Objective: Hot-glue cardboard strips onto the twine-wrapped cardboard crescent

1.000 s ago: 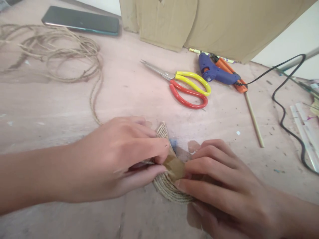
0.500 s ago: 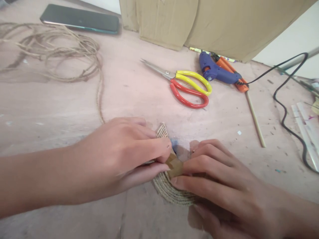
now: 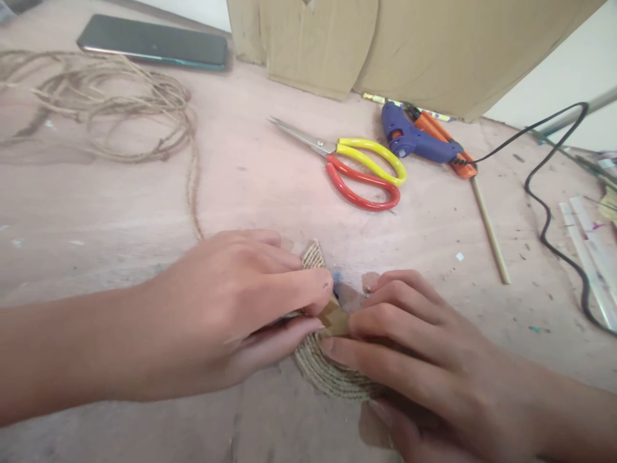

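Low in the middle of the view, my left hand (image 3: pixel 241 308) and my right hand (image 3: pixel 409 347) press together on a small cardboard piece (image 3: pixel 333 319) wrapped with coiled jute twine (image 3: pixel 328 376). Both hands pinch the bare cardboard strip between their fingertips. The coil shows under my fingers and behind my left fingertips; most of the piece is hidden by my hands. A strand of twine (image 3: pixel 194 186) runs from under my left hand up to a loose heap of twine (image 3: pixel 106 103) at the far left.
Scissors (image 3: pixel 357 170) with red and yellow handles lie beyond my hands. A blue glue gun (image 3: pixel 417 141) with a black cable (image 3: pixel 544 212) lies to their right, beside a wooden stick (image 3: pixel 489 228). A phone (image 3: pixel 154 42) and cardboard sheets (image 3: pixel 385 38) are at the back.
My right fingers have slid left toward my left hand, so less of the bare cardboard strip shows between them. The tools on the table have not moved.
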Tool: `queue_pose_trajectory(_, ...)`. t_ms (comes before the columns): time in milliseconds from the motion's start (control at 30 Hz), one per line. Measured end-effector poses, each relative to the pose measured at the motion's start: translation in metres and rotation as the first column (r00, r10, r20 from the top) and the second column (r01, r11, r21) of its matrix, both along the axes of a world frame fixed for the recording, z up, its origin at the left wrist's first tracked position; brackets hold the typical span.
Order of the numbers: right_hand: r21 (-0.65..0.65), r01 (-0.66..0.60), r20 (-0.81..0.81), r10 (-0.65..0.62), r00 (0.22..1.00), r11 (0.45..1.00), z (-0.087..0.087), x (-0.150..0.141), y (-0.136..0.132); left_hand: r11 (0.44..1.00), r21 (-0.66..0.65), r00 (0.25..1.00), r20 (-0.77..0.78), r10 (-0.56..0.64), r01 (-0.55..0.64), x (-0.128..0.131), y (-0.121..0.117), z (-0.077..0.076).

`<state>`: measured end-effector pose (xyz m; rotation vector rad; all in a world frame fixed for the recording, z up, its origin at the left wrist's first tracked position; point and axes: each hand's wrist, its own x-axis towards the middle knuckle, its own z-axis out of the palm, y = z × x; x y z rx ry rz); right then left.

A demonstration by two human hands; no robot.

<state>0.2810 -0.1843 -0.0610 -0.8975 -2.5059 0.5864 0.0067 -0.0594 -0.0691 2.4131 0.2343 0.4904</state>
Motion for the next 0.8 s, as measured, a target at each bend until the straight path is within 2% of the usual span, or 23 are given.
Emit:
queue_pose_trajectory(233,0.025,0.002,0.049,-0.003,0.999,1.0,-0.0002,0.0003,0.0,1.0,0.005,1.0,0.0,-0.01,0.01,0.0007,0.0008,0.0021)
queue_pose_trajectory(467,0.061,0.05,-0.076,-0.045,0.996,0.997,0.0014,-0.0006,0.0014,1.0,0.009,1.0,-0.009,-0.016,0.016,0.0014,0.0008,0.0015)
queue_pose_trajectory(633,0.031,0.03,-0.066,-0.028,0.997,0.999,0.0038,0.0013,-0.0019,0.999,0.029,1.0,-0.006,-0.017,0.017,0.0024,0.0014,0.0051)
queue_pose_trajectory(800,0.05,0.093,-0.123,-0.086,0.989,0.994,0.0012,-0.0014,-0.005,0.999,0.049,1.0,-0.013,-0.019,0.019,0.0018,0.0018,0.005)
